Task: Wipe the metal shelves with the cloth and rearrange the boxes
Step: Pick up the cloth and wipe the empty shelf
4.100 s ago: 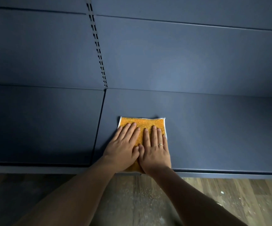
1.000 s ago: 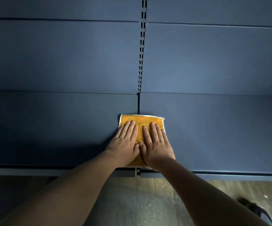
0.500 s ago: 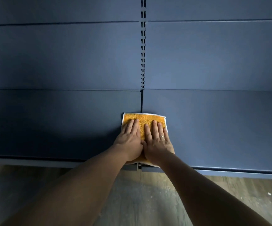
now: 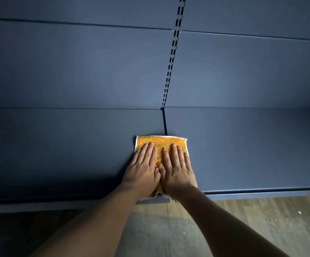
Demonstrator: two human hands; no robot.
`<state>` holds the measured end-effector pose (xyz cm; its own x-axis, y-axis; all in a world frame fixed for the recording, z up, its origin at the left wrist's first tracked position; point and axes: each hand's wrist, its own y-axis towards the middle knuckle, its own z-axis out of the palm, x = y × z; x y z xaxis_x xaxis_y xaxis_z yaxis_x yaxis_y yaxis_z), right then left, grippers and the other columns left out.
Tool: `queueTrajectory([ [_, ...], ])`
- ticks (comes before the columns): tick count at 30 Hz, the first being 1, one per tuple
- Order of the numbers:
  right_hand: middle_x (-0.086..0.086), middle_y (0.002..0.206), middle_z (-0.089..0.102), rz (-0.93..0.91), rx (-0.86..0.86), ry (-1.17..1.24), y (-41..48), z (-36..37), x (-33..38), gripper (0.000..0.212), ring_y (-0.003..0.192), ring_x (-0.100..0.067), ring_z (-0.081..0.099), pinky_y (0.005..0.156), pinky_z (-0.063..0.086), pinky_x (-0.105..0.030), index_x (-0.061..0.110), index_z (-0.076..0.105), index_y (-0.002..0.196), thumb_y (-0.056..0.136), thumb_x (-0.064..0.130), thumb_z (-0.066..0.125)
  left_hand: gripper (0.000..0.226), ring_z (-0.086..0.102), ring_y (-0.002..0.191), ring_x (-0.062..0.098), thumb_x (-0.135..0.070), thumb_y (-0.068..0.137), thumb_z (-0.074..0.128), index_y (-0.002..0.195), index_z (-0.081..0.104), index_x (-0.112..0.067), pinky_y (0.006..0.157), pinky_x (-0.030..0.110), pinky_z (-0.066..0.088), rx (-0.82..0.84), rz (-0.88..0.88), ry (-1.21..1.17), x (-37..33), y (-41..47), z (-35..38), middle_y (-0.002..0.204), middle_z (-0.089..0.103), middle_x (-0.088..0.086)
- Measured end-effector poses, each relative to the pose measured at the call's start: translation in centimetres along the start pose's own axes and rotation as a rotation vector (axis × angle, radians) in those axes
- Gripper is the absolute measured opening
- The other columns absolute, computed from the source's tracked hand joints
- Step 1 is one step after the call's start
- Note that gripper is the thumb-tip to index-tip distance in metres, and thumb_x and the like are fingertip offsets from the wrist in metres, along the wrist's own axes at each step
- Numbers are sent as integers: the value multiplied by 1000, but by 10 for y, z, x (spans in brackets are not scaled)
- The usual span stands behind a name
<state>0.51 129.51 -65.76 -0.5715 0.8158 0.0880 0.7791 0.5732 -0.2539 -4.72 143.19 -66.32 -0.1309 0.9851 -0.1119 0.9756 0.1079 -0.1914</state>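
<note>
Both hands hid the near half of the cloth (image 4: 160, 143), and its near edge at the shelf's front lip was hard to make out. The left end of the shelf (image 4: 57, 154) sank into shadow. The cloth was orange terry with a white hem, flat across the seam between two dark blue panels. The left hand (image 4: 143, 171) and right hand (image 4: 178, 173) pressed it side by side, fingers (image 4: 146, 153) straight and close together, thumbs touching.

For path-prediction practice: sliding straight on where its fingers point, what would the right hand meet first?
The right hand would probably meet the dark blue metal back panel, beside the black-slotted upright.
</note>
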Motion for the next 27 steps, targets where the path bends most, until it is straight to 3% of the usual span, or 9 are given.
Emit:
queueTrajectory([
  [5,-9,161,-36,-33,-16,4,0,8,44,67,147,-29,-36,123,-19,-44,18,-25,157,102,53,-8,83,-20,153,23,-48,84,-17,158,-17,-11,126,44,-4,10,6,-1,43,-25,-4,166,-23,9],
  [9,-7,160,-36,-31,-49,-4,-1,8,50,69,144,-25,-39,121,-23,-41,19,-25,156,97,54,-17,83,-21,153,25,-50,84,-19,158,-19,-12,126,44,-2,27,-3,-7,45,-28,-9,165,-24,9],
  [11,-7,161,-35,-39,-40,-14,-2,9,49,68,145,-25,-38,122,-22,-40,19,-23,157,99,54,-12,73,-22,153,25,-49,95,-10,157,-19,-12,126,43,-4,20,-18,-22,42,-28,-11,165,-25,9],
  [13,-11,167,-18,-22,-80,-12,0,13,50,68,151,-27,-24,122,-14,-42,17,-8,161,105,53,0,67,-23,152,24,-46,102,1,157,-19,-12,126,42,-7,19,-25,-43,43,-29,-12,164,-27,8],
  [15,-16,167,14,4,-110,-25,2,18,51,66,154,-30,5,121,1,-45,12,21,160,108,51,17,69,-24,152,22,-47,96,-8,156,-22,-13,126,40,-9,3,-18,-43,44,-29,-11,164,-28,7],
  [17,-17,163,27,7,-134,-31,6,21,51,63,152,-32,18,119,8,-46,11,33,157,107,50,25,75,-25,152,22,-48,88,-17,154,-24,-14,125,39,-11,-15,-15,-34,46,-29,-8,162,-31,6],
  [19,-16,165,21,2,-136,-19,10,19,51,64,153,-31,13,120,6,-46,12,27,159,108,50,21,78,-25,152,22,-49,86,-19,155,-22,-14,124,39,-12,-37,-12,-36,49,-26,-6,162,-30,6],
  [22,-13,168,-1,-29,-131,-12,21,18,50,65,154,-30,-8,120,-6,-45,16,7,161,107,51,8,78,-21,153,22,-49,89,-13,158,-14,-13,122,38,-14,-72,-23,-57,55,-15,-5,165,-23,6],
  [27,-14,168,5,-34,-152,26,54,16,46,68,155,-29,-4,121,-1,-45,16,11,161,105,52,-1,77,-19,153,21,-48,90,-6,159,-11,-12,124,36,-14,-109,-18,-53,69,12,-8,166,-20,6],
])
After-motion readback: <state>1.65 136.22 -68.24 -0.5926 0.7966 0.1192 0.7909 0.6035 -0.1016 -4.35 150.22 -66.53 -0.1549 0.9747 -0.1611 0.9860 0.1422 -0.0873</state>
